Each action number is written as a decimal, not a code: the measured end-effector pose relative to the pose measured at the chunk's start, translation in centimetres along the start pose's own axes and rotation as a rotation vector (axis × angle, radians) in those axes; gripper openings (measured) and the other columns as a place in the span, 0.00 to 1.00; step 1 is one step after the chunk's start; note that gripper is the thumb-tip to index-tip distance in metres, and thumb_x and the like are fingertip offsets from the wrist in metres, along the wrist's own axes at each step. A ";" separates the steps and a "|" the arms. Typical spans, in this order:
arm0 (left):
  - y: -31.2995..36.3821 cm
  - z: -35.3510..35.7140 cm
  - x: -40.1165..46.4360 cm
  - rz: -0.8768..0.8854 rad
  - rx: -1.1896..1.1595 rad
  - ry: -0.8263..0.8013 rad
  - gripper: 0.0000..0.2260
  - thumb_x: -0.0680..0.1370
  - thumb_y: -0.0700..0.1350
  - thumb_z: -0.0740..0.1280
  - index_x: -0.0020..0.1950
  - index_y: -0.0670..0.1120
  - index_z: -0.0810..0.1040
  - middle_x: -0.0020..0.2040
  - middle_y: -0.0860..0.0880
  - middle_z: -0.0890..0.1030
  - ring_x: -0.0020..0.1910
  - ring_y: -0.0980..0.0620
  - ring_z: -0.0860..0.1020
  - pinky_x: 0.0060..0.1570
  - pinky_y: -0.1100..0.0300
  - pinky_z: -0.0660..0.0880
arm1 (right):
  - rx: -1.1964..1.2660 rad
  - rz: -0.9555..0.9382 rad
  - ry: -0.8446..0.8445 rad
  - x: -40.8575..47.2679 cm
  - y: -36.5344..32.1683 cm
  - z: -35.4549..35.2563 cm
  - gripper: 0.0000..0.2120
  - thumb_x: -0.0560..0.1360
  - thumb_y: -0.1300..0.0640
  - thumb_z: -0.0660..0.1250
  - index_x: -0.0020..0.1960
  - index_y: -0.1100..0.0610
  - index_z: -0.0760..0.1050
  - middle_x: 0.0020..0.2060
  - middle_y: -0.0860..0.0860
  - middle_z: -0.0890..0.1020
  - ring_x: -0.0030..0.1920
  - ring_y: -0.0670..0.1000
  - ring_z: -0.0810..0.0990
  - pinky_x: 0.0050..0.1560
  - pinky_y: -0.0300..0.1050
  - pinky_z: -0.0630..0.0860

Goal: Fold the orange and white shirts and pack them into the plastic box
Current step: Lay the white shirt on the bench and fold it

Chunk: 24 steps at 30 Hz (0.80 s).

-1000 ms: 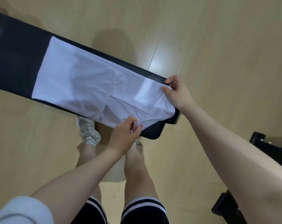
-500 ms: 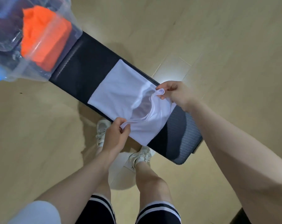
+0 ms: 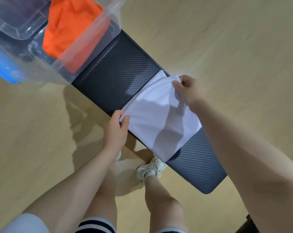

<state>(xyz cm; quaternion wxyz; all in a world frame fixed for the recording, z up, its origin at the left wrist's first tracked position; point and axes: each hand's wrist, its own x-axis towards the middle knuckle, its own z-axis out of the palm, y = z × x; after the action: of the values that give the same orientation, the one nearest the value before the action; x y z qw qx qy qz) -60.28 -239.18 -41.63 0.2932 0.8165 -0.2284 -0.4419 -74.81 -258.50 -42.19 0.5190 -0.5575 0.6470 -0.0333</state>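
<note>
The white shirt (image 3: 161,118) lies folded into a compact rectangle on the black bench (image 3: 115,76). My left hand (image 3: 116,130) pinches its near-left corner at the bench's front edge. My right hand (image 3: 189,91) pinches the far corner, with the fabric slightly raised there. The orange shirt (image 3: 66,29) sits folded inside the clear plastic box (image 3: 85,41), which stands on the bench's left end, about a shirt's width from the white shirt.
A blue part (image 3: 3,64) of the box shows at the far left. The bench runs diagonally over a light wooden floor (image 3: 226,39). My legs and white sneakers (image 3: 150,170) stand just in front of the bench.
The shirt's right end has been folded over to the left, so the white shirt is now about half as long. Both hands travelled left with the fabric, and the box came into view.
</note>
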 end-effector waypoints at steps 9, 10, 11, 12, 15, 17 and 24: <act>-0.6 -1.3 2.4 0.093 0.369 0.066 0.05 0.77 0.42 0.61 0.52 0.44 0.73 0.48 0.47 0.75 0.43 0.46 0.74 0.38 0.54 0.70 | -0.203 -0.046 0.035 2.1 -0.7 1.7 0.06 0.76 0.55 0.60 0.41 0.52 0.73 0.36 0.52 0.78 0.39 0.52 0.73 0.43 0.43 0.68; -0.6 -1.3 2.5 0.143 0.434 0.096 0.08 0.76 0.41 0.62 0.55 0.44 0.73 0.53 0.45 0.75 0.48 0.44 0.73 0.44 0.51 0.71 | -0.283 -0.082 0.090 1.9 -0.7 1.9 0.06 0.76 0.55 0.61 0.50 0.54 0.75 0.44 0.54 0.80 0.45 0.53 0.75 0.47 0.44 0.69; -0.7 -1.1 2.4 0.244 0.504 0.123 0.12 0.75 0.39 0.63 0.58 0.43 0.72 0.56 0.44 0.75 0.52 0.43 0.72 0.49 0.49 0.71 | -0.375 -0.156 0.170 1.4 -0.5 2.2 0.13 0.76 0.55 0.61 0.58 0.58 0.73 0.53 0.56 0.78 0.52 0.56 0.75 0.53 0.46 0.68; -0.7 -0.8 2.4 0.392 0.563 0.139 0.14 0.73 0.37 0.63 0.59 0.43 0.71 0.58 0.43 0.75 0.55 0.44 0.71 0.53 0.49 0.70 | -0.462 -0.270 0.254 0.9 -0.3 2.6 0.17 0.76 0.55 0.60 0.62 0.61 0.71 0.59 0.59 0.76 0.58 0.59 0.73 0.58 0.48 0.67; -0.7 1.1 2.3 0.808 0.713 0.055 0.16 0.72 0.38 0.60 0.59 0.44 0.71 0.62 0.44 0.76 0.62 0.47 0.67 0.61 0.52 0.64 | -0.658 -0.649 0.277 -2.0 1.6 4.8 0.23 0.78 0.53 0.57 0.68 0.65 0.67 0.67 0.63 0.70 0.67 0.63 0.67 0.68 0.50 0.59; -1.3 2.1 2.6 0.869 0.884 -0.073 0.19 0.74 0.45 0.57 0.63 0.42 0.69 0.67 0.44 0.73 0.68 0.48 0.64 0.67 0.53 0.60 | -0.759 -0.738 0.139 -3.8 3.7 6.5 0.25 0.79 0.49 0.52 0.71 0.62 0.62 0.71 0.61 0.66 0.72 0.59 0.60 0.72 0.50 0.53; -3.9 3.1 3.1 0.783 1.225 -0.135 0.39 0.74 0.66 0.48 0.75 0.40 0.50 0.76 0.44 0.55 0.74 0.46 0.52 0.72 0.52 0.45 | -0.852 -0.481 0.090 -3.5 7.9 5.0 0.29 0.78 0.44 0.50 0.75 0.54 0.51 0.76 0.55 0.56 0.76 0.56 0.51 0.73 0.49 0.38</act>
<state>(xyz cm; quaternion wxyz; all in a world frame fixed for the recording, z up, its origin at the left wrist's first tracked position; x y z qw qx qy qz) -60.92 -239.17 -47.48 -0.0947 0.6635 -0.7275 -0.1468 -77.24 -250.19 -47.14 0.1938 -0.8519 0.4779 0.0916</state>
